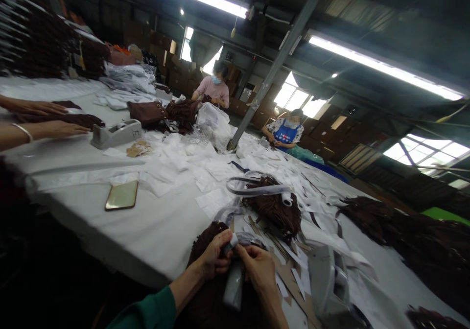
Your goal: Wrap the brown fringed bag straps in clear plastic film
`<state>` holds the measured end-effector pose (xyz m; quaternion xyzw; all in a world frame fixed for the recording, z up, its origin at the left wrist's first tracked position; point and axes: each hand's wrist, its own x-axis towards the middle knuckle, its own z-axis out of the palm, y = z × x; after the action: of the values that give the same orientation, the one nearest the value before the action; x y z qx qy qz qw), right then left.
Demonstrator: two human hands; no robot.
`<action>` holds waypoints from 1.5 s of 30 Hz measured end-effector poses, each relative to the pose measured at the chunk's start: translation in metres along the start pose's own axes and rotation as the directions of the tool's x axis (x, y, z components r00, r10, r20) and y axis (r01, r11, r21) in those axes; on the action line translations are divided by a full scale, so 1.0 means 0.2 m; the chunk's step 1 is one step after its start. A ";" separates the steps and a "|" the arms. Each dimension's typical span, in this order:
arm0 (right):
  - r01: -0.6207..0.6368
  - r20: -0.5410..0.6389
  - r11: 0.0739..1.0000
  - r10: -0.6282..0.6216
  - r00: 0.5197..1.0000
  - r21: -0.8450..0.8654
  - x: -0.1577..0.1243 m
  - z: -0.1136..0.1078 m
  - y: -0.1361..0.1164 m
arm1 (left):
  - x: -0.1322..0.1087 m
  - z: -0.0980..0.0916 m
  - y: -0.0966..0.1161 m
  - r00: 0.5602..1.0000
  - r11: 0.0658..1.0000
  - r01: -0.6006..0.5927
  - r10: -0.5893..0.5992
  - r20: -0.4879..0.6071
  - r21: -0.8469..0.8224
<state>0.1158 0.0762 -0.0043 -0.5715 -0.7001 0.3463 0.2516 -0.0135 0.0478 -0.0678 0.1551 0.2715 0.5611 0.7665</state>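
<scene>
Just above a dark brown bag (207, 233) at the table's near edge, both my hands work close together. My left hand (215, 255) is closed, its thumb and fingers pinching a piece of white wrapping (232, 242). Against the other side of that wrapping, my right hand (259, 268) is closed in a pinch. Below my fingers hangs a greyish, plastic-wrapped strap part (234, 287). Beyond lies a second brown fringed bag (277, 206) with a pale wrapped handle (257, 189) looping over it.
A grey tape dispenser (325, 282) stands to my right among paper and cardboard strips. A phone (122, 195) lies left on the white table (161, 221). Another person's hands (62, 128) rest on brown material near a second dispenser (115, 134). Two people work farther back.
</scene>
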 end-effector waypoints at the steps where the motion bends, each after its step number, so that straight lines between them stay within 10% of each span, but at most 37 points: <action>1: 0.016 -0.013 0.999 -0.017 1.000 -0.034 0.00 -0.01 0.00 | 0.00 0.00 0.00 1.000 1.000 0.000 0.000 -0.002 0.003; 7: 0.177 -0.066 0.918 -0.214 0.975 -0.355 0.00 -0.05 -0.02 | 0.00 0.00 0.01 1.000 1.000 0.015 -0.014 -0.005 0.018; 15: 0.355 0.126 0.431 -0.474 0.871 -0.830 0.04 -0.15 -0.10 | 0.01 -0.01 0.01 1.000 0.999 0.026 -0.026 0.003 0.031; 20: 0.516 0.272 0.179 -0.682 0.679 -0.838 0.05 -0.15 -0.16 | 0.02 -0.01 0.01 0.999 0.998 0.042 -0.042 0.005 0.041; 25: 0.736 0.527 -0.096 -0.760 0.381 -0.671 0.09 -0.13 -0.18 | 0.02 0.01 0.02 0.999 0.993 0.023 -0.020 -0.025 0.118; 28: 0.752 0.597 -0.186 -0.736 0.320 -0.632 0.13 -0.10 -0.16 | 0.02 0.02 0.03 0.999 0.986 0.028 -0.020 -0.050 0.162; 37: 0.765 0.651 -0.145 -0.638 0.412 -0.627 0.26 0.02 -0.09 | 0.04 0.02 0.06 0.994 0.993 0.088 -0.083 -0.069 0.076; 45: 0.683 0.435 0.606 -0.529 0.729 -0.407 0.30 -0.10 -0.18 | 0.04 -0.01 0.08 0.998 0.985 0.062 -0.066 -0.020 -0.159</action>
<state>0.0946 0.1341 0.0335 -0.2905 -0.9478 0.1008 0.0843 -0.0248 0.0609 -0.0632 0.0777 0.2405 0.5577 0.7906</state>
